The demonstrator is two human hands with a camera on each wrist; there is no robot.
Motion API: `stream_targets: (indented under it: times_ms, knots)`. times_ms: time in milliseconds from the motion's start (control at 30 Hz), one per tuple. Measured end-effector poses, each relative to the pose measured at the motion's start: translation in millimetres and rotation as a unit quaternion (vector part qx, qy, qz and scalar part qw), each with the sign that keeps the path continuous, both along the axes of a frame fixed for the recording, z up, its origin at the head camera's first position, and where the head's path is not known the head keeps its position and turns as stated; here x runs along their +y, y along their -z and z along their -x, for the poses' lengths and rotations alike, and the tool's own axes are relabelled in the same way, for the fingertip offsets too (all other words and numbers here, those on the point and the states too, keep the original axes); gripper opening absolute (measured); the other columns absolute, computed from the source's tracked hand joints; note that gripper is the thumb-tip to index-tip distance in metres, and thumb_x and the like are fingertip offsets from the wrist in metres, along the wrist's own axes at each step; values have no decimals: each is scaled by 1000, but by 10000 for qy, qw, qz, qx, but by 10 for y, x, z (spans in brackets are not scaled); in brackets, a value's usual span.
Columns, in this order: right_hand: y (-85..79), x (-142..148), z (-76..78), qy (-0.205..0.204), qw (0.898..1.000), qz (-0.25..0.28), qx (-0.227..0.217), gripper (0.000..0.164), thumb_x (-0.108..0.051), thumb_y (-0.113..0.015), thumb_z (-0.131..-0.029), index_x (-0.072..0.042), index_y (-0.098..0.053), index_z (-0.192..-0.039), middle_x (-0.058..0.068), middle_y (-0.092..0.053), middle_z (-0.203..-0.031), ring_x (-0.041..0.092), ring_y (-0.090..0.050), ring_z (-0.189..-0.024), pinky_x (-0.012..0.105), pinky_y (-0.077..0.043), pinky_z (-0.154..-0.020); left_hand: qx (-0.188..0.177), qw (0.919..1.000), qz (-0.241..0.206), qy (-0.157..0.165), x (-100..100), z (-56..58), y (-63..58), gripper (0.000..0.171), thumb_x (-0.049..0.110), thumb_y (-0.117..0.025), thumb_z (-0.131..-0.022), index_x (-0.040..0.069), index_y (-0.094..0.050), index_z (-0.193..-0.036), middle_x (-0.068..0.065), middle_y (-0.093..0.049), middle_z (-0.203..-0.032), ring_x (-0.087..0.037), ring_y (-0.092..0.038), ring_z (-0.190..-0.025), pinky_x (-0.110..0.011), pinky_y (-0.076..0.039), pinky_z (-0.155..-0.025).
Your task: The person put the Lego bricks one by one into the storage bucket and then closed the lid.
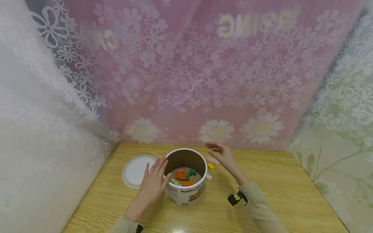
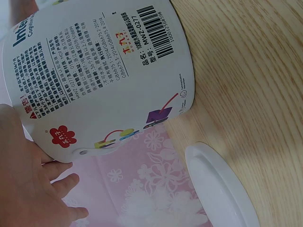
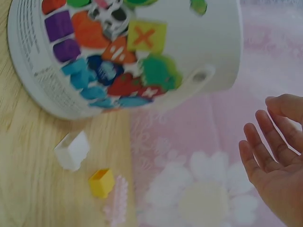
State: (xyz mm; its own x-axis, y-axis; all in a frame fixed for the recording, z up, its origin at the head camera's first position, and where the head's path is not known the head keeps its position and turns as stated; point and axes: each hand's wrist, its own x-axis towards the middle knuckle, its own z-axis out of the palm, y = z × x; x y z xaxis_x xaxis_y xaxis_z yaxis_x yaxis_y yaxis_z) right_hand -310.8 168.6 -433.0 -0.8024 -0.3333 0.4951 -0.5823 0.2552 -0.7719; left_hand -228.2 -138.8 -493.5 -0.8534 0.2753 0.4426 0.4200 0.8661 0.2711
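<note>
A white printed bucket (image 1: 186,194) stands upright on the table, its top uncovered. On its floor lie several toy bricks, among them an orange brick (image 1: 180,175) and a green brick (image 1: 192,172). My left hand (image 1: 153,181) rests against the bucket's left rim with straight fingers; the left wrist view shows it beside the printed wall. To the right of the bucket, my right hand (image 1: 223,157) is raised with loosely bent fingers and nothing in them. Below it lie a yellow brick (image 3: 101,183), a white brick (image 3: 72,150) and a pink brick (image 3: 118,201).
A round white lid (image 1: 139,171) lies on the wooden table (image 1: 276,187) left of the bucket. Flowered curtains (image 1: 186,81) hang behind the table and along both sides. A black strap (image 1: 238,198) circles the right wrist.
</note>
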Motion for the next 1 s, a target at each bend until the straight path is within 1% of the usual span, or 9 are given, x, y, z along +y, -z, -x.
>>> stream_targets:
  times_ms: [67, 133, 300, 367, 467, 600, 667, 867, 1000]
  knots:
    - [71, 44, 57, 106, 9999, -15, -73, 34, 8, -63, -95, 15, -60, -129, 34, -63, -124, 51, -60, -114, 63, -49, -97, 7, 10000, 4, 7, -3, -1, 7, 59, 34, -55, -105, 2, -43, -153, -11, -34, -163, -31, -29, -151, -66, -18, -118]
    - [199, 93, 152, 221, 9997, 14, -128, 35, 6, -64, -96, 13, -60, -130, 32, -63, -125, 50, -60, -115, 62, -48, -98, 2, 10000, 20, 18, -5, 1, 11, 59, 34, -54, -105, 2, -43, -154, -11, -33, -163, -32, -29, -151, -66, -18, -118]
    - [523, 200, 383, 449, 9988, 70, -191, 36, 1, -68, -95, 6, -64, -130, 29, -65, -125, 49, -61, -115, 64, -47, -99, 13, 10000, 28, 37, -9, 6, 19, 59, 33, -54, -105, 2, -42, -154, -11, -33, -164, -33, -30, -151, -66, -18, -118]
    - [596, 227, 432, 509, 9985, 6, -209, 37, 0, -70, -94, 4, -65, -130, 27, -66, -124, 46, -62, -115, 65, -47, -98, 33, 10000, 9, 41, -8, 9, 19, 59, 33, -54, -105, 2, -42, -154, -11, -34, -163, -33, -30, -151, -66, -18, -118]
    - [685, 261, 490, 621, 9977, -115, -233, 38, 1, -72, -92, 3, -66, -129, 24, -68, -123, 43, -63, -114, 63, -49, -97, 49, 10000, 41, 34, -8, 13, 19, 59, 35, -53, -105, 2, -42, -154, -11, -34, -163, -31, -28, -152, -66, -19, -118]
    - [782, 296, 554, 670, 9970, -304, -234, 39, 7, -72, -90, 8, -65, -128, 27, -68, -120, 46, -64, -112, 63, -50, -94, 22, 10000, 31, 67, -9, 10, 9, 60, 38, -49, -107, 2, -42, -154, -11, -34, -163, -32, -29, -151, -66, -18, -118]
    - [823, 305, 581, 678, 9964, -407, -304, 39, 8, -71, -89, 9, -64, -128, 28, -68, -120, 47, -63, -112, 63, -51, -94, 0, 10000, -3, 90, -9, 8, 4, 60, 39, -48, -107, 2, -42, -154, -11, -34, -163, -33, -29, -151, -66, -17, -118]
    - [942, 332, 654, 776, 9920, -814, -567, 42, 6, -71, -89, 10, -62, -130, 31, -65, -123, 50, -61, -115, 63, -50, -94, 36, 10000, 35, 46, -8, 15, 16, 59, 35, -52, -106, 2, -43, -153, -12, -34, -163, -34, -30, -150, -67, -19, -118]
    - [1042, 353, 685, 904, 9867, -1133, -736, 42, 4, -70, -91, 9, -61, -131, 30, -65, -125, 49, -61, -116, 61, -51, -95, 50, 10000, 53, 34, -9, 18, 25, 59, 33, -55, -105, 2, -43, -153, -12, -35, -162, -33, -30, -151, -67, -20, -117]
